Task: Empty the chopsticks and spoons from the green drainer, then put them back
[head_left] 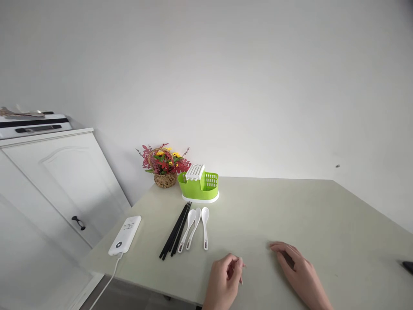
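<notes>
My left hand [224, 280] is over the near part of the table, its fingers curled in toward the thumb and nothing visible in them. To its right, my right hand [297, 268] rests low on the tabletop, thumb apart from the bent fingers, holding nothing. Three white spoons, among them the rightmost spoon [205, 228], lie beyond and left of my left hand. Beside them is a bundle of black chopsticks [176, 232]. Behind the cutlery stands a green plastic cutlery holder [193, 189] with a white slotted top piece [195, 172] and a white base.
A wicker basket [165, 180] of artificial flowers stands at the back left. A white power bank [125, 234] with a cable [108, 282] lies near the table's left edge. White cabinets [64, 181] are at left. At far right, a dark object [408, 266] is partly in view.
</notes>
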Action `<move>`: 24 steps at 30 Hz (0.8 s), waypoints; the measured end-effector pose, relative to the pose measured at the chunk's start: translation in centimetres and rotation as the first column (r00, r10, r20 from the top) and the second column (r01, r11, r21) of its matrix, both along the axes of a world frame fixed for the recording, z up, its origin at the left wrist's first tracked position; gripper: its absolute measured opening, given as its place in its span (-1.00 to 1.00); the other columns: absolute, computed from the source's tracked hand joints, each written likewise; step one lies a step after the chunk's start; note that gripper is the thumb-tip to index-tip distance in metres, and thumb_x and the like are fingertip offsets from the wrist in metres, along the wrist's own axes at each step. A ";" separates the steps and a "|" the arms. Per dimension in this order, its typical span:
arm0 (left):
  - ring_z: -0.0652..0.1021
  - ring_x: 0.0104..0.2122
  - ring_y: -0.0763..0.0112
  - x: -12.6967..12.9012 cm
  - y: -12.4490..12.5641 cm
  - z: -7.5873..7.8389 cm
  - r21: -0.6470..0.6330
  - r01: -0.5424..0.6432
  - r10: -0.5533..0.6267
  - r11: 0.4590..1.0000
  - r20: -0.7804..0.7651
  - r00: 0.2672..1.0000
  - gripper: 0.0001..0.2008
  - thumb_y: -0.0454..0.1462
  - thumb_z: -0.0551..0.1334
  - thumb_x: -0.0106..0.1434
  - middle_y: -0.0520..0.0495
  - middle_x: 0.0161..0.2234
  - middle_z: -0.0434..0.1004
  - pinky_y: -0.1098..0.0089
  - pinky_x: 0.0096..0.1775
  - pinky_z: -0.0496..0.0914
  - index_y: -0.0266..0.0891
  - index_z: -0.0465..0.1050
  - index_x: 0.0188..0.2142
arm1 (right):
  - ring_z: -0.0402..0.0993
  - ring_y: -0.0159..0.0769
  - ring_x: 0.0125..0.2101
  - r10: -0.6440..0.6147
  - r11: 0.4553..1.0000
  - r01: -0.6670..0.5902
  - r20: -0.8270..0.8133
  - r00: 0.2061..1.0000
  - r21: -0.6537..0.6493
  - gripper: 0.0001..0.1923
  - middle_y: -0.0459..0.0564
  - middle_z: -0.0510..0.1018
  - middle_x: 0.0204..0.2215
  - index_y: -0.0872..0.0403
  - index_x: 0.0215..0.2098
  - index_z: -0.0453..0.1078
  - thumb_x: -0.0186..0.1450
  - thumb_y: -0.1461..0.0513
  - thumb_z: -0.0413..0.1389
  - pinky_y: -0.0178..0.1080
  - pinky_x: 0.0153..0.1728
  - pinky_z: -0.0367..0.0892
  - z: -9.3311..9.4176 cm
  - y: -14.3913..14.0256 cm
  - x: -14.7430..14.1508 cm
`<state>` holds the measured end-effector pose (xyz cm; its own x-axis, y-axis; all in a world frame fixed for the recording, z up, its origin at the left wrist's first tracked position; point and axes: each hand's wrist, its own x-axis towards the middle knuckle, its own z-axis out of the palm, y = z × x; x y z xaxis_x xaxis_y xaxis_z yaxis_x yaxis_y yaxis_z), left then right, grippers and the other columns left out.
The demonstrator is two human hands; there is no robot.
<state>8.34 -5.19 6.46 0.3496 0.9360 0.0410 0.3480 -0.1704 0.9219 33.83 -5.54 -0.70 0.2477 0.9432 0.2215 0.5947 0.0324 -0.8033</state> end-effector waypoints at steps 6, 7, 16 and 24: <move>0.30 -0.57 0.50 -0.4 -0.1 -1.1 -0.005 -0.047 0.047 0.999 0.043 0.998 -0.51 0.11 0.05 0.44 0.06 -0.59 0.35 0.47 -0.50 0.11 -0.23 0.46 -0.29 | 0.57 -0.14 0.02 -0.024 0.999 0.024 0.002 1.000 0.047 -0.67 -0.02 0.62 0.05 -0.10 -0.14 0.54 0.35 0.00 0.01 -0.20 -0.04 0.49 -0.2 -0.3 -0.4; 0.29 -0.58 0.50 -0.5 -0.1 -1.2 -0.009 -0.056 0.056 0.998 0.053 0.997 -0.50 0.12 0.04 0.44 0.07 -0.60 0.34 0.47 -0.51 0.10 -0.23 0.46 -0.28 | 0.58 -0.14 0.02 -0.022 0.999 0.022 0.004 1.000 0.049 -0.68 -0.02 0.62 0.04 -0.11 -0.14 0.54 0.35 -0.01 0.01 -0.20 -0.04 0.49 -0.3 -0.3 -0.4; 0.24 -0.66 0.54 -1.3 -0.2 -1.8 -0.041 -0.090 0.093 0.995 0.083 0.992 -0.46 0.18 0.03 0.41 0.09 -0.61 0.29 0.51 -0.60 0.09 -0.23 0.45 -0.25 | 0.59 -0.17 -0.01 -0.028 0.998 0.028 0.006 1.000 0.061 -0.68 -0.07 0.64 0.02 -0.13 -0.18 0.54 0.34 -0.04 0.01 -0.24 -0.10 0.52 -0.5 0.0 -0.3; 0.23 -0.68 0.54 -2.4 -0.5 -1.1 -0.056 -0.093 0.099 0.994 0.111 0.989 -0.44 0.19 0.02 0.40 0.08 -0.62 0.30 0.50 -0.60 0.11 -0.22 0.47 -0.25 | 0.58 -0.16 0.01 -0.020 1.000 0.020 -0.004 1.000 0.019 -0.67 -0.07 0.62 0.04 -0.14 -0.15 0.53 0.35 -0.04 0.00 -0.23 -0.08 0.51 -0.6 0.1 -0.2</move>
<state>5.95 -5.70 5.32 0.2539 0.9669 0.0273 0.2534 -0.0937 0.9628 33.61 -5.47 -1.34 0.2672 0.9336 0.2387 0.5922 0.0363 -0.8050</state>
